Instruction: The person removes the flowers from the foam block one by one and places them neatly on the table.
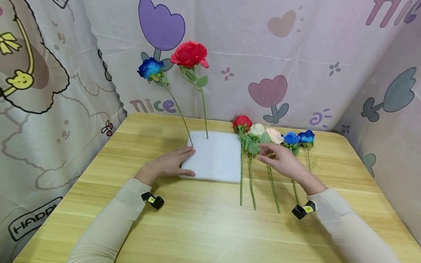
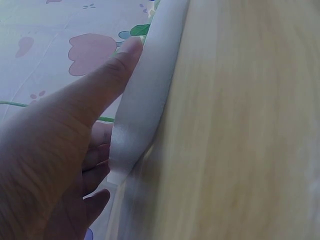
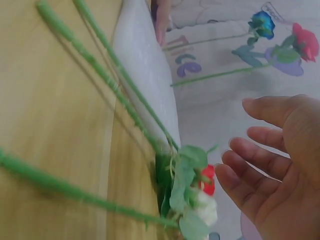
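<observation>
Pinching one stem (image 1: 251, 184) low should work best: the right hand (image 1: 285, 160) hovers empty, fingers parted, beside the white rose (image 1: 257, 130); the left hand (image 1: 171, 163), thumb spread, steadies the foam block (image 1: 215, 160) at its fingertips.

"What does your left hand (image 1: 169, 164) rest on?"

"A flat white foam block (image 1: 217, 157). 2 artificial roses stand in it: a tall red rose (image 1: 189, 54) and a blue rose (image 1: 150, 68) leaning left."

"And near your right hand (image 1: 283, 160)?"

"5 loose roses (image 1: 253, 147), side by side, heads away from you: red bloom (image 1: 242, 121), white bloom (image 1: 257, 130), peach bloom (image 1: 275, 135), 2 blue blooms (image 1: 291, 138)."
</observation>
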The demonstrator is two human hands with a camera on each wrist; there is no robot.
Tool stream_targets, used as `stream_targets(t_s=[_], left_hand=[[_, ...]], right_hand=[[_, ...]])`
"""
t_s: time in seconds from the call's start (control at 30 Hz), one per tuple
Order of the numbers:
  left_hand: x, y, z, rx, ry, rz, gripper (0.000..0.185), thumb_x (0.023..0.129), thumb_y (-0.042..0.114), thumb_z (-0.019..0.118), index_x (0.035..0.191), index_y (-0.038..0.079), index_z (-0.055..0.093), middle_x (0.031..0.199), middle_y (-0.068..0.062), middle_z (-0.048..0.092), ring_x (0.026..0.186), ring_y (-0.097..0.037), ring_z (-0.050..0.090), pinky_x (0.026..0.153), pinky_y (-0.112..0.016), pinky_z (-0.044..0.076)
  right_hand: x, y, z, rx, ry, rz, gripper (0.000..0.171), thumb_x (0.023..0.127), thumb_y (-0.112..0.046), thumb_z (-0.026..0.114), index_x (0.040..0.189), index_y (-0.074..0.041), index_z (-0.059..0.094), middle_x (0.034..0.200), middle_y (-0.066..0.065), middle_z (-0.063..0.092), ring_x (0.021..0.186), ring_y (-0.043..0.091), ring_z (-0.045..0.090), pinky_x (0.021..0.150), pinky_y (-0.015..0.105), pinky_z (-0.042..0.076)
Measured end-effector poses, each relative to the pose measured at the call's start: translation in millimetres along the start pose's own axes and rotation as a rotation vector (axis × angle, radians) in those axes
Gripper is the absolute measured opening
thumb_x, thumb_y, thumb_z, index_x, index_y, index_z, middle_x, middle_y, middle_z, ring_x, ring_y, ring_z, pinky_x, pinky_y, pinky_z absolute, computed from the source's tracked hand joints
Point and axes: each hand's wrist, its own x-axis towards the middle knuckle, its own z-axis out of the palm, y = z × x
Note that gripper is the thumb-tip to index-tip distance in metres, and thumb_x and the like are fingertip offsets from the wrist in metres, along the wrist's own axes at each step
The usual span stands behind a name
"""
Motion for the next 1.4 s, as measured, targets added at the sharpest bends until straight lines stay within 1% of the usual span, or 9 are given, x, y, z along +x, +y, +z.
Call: stream_targets(t_s=[0.2, 0.37, 0.43, 0.57, 0.7, 0.93, 1.03, 1.23, 1.4], left_hand=[[0.0, 0.8, -0.1, 0.008, -0.010, -0.007, 0.111, 0.078, 0.081, 0.050, 0.157, 0.010, 0.019, 0.163, -0.009, 0.010, 0.148, -0.028, 0.011, 0.118, -0.045, 0.018], [-0.6, 1.6, 0.3, 0.014, -0.004, -0.008, 0.110, 0.078, 0.081, 0.050, 0.157, 0.009, 0.019, 0.163, -0.009, 0.010, 0.148, -0.028, 0.011, 0.118, -0.045, 0.018], [-0.8, 1.6, 0.7, 0.022, -0.001, -0.007, 0.110, 0.079, 0.081, 0.049, 0.157, 0.009, 0.020, 0.163, -0.009, 0.011, 0.148, -0.028, 0.012, 0.118, -0.044, 0.019], [-1.3, 3.1, 0.3, 0.014, 0.008, 0.006, 0.108, 0.080, 0.078, 0.052, 0.156, 0.007, 0.021, 0.162, -0.011, 0.014, 0.148, -0.028, 0.013, 0.118, -0.044, 0.019], [-1.6, 5.0, -0.4, 0.016, 0.007, 0.003, 0.107, 0.081, 0.078, 0.051, 0.156, 0.007, 0.022, 0.162, -0.010, 0.014, 0.148, -0.026, 0.013, 0.118, -0.043, 0.019], [-1.6, 5.3, -0.8, 0.049, 0.002, 0.006, 0.106, 0.082, 0.079, 0.048, 0.156, 0.008, 0.021, 0.162, -0.010, 0.015, 0.148, -0.026, 0.013, 0.118, -0.042, 0.019], [-1.9, 5.8, -1.2, 0.056, 0.000, 0.006, 0.107, 0.081, 0.080, 0.046, 0.156, 0.008, 0.021, 0.162, -0.010, 0.014, 0.148, -0.026, 0.013, 0.118, -0.042, 0.019], [-2.6, 7.5, -3.2, 0.053, 0.002, 0.004, 0.107, 0.081, 0.081, 0.045, 0.156, 0.007, 0.022, 0.162, -0.010, 0.015, 0.148, -0.027, 0.014, 0.118, -0.043, 0.019], [-1.8, 7.1, -3.6, 0.051, -0.003, -0.001, 0.107, 0.081, 0.080, 0.046, 0.156, 0.007, 0.022, 0.162, -0.010, 0.015, 0.148, -0.026, 0.014, 0.118, -0.043, 0.019]], right_hand=[[18.6, -12.6, 9.7, -0.007, 0.004, -0.047, 0.047, 0.095, -0.033, 0.066, 0.135, -0.008, 0.058, 0.106, 0.003, 0.066, 0.099, 0.017, 0.061, 0.086, 0.041, 0.055], [35.5, -22.2, 17.7, 0.044, 0.004, -0.062, 0.045, 0.095, -0.030, 0.066, 0.134, -0.008, 0.058, 0.109, 0.007, 0.065, 0.101, 0.017, 0.060, 0.087, 0.039, 0.055], [42.3, -25.6, 21.1, 0.072, 0.002, -0.070, 0.044, 0.095, -0.028, 0.067, 0.133, -0.008, 0.059, 0.108, 0.008, 0.065, 0.100, 0.018, 0.060, 0.087, 0.039, 0.055], [55.0, -30.8, 28.7, 0.087, 0.002, -0.082, 0.043, 0.095, -0.030, 0.066, 0.132, -0.010, 0.059, 0.109, 0.006, 0.066, 0.101, 0.018, 0.060, 0.090, 0.040, 0.054], [67.8, -34.9, 37.1, 0.109, -0.005, -0.070, 0.045, 0.095, -0.033, 0.067, 0.133, -0.011, 0.059, 0.111, 0.006, 0.066, 0.103, 0.018, 0.061, 0.091, 0.039, 0.053], [89.3, -39.8, 52.4, 0.198, -0.008, -0.054, 0.046, 0.095, -0.030, 0.067, 0.135, -0.009, 0.056, 0.115, 0.009, 0.066, 0.106, 0.021, 0.062, 0.091, 0.040, 0.053], [97.7, -40.3, 58.8, 0.198, 0.006, -0.034, 0.049, 0.095, -0.034, 0.066, 0.136, -0.010, 0.056, 0.116, 0.007, 0.066, 0.107, 0.022, 0.062, 0.091, 0.041, 0.053], [112.5, -42.0, 70.1, 0.196, 0.022, -0.007, 0.052, 0.094, -0.039, 0.066, 0.137, -0.012, 0.055, 0.124, 0.010, 0.063, 0.111, 0.021, 0.060, 0.093, 0.042, 0.051], [123.1, -43.2, 78.1, 0.212, 0.017, 0.008, 0.053, 0.094, -0.041, 0.065, 0.137, -0.012, 0.055, 0.126, 0.012, 0.062, 0.114, 0.021, 0.060, 0.095, 0.041, 0.050]])
